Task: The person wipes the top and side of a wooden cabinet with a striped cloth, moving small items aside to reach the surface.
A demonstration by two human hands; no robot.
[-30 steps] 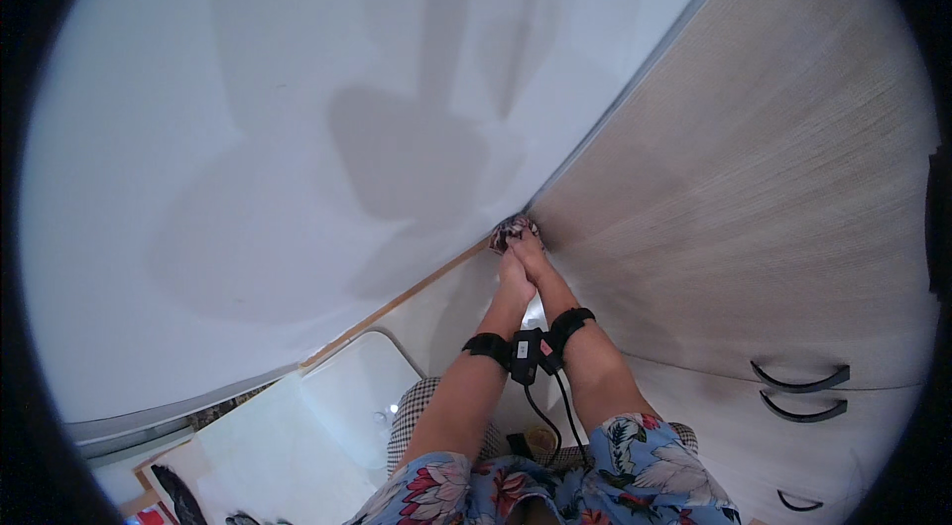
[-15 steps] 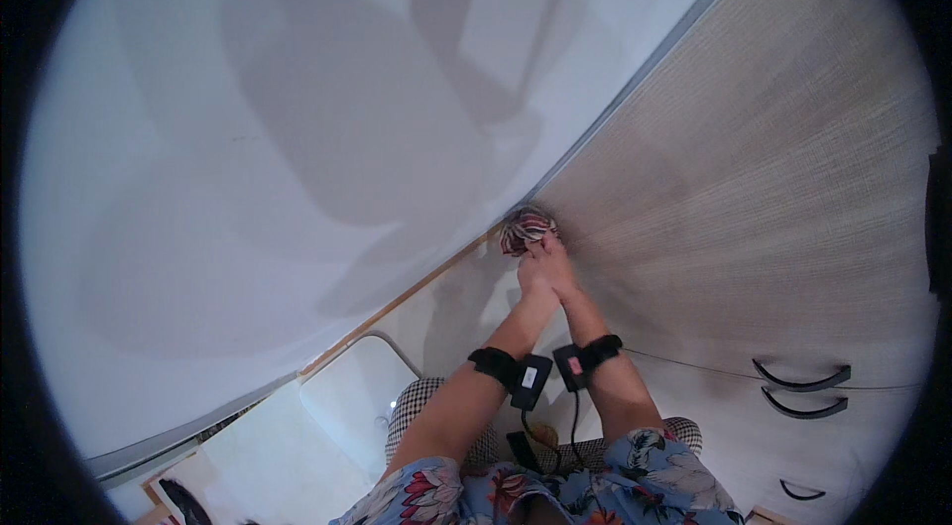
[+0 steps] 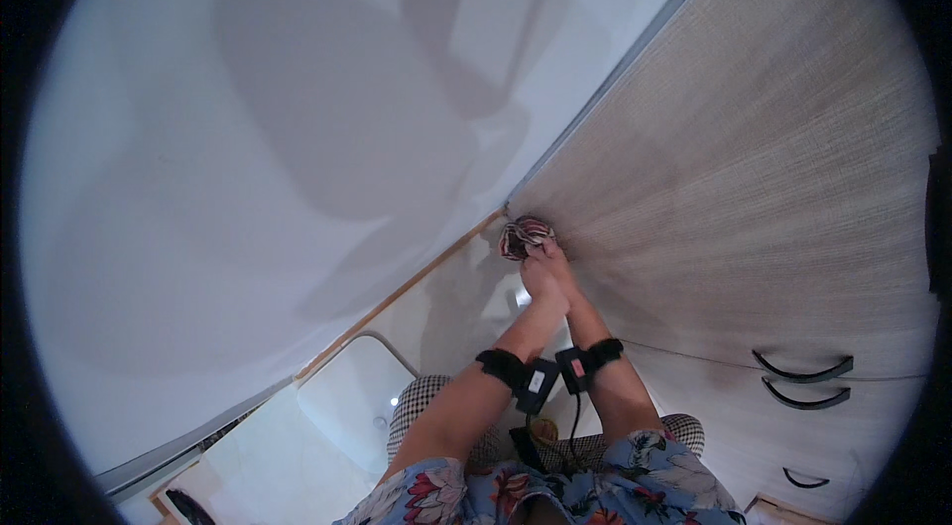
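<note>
A bunched cloth (image 3: 526, 237) with red, white and dark stripes is at the far end of my reach, close to the corner where the wall meets the wood-grain panel. My left hand (image 3: 539, 276) and my right hand (image 3: 558, 266) are pressed close together at its near side. Fingers of both are curled in against the cloth, partly hidden by each other. A black strapped sensor box sits on each forearm, the left box (image 3: 536, 386) and the right box (image 3: 572, 370) nearly touching.
A white wall (image 3: 178, 178) with broad shadows fills the left, edged below by a wooden strip (image 3: 397, 298). At right stands a tall wood-grain cabinet side (image 3: 754, 168), with black handles (image 3: 803, 367) lower down. A rounded white panel (image 3: 347, 391) lies by my left knee.
Both hands and the cloth have drawn back slightly from the corner. My view has shifted a little, and the grip looks the same.
</note>
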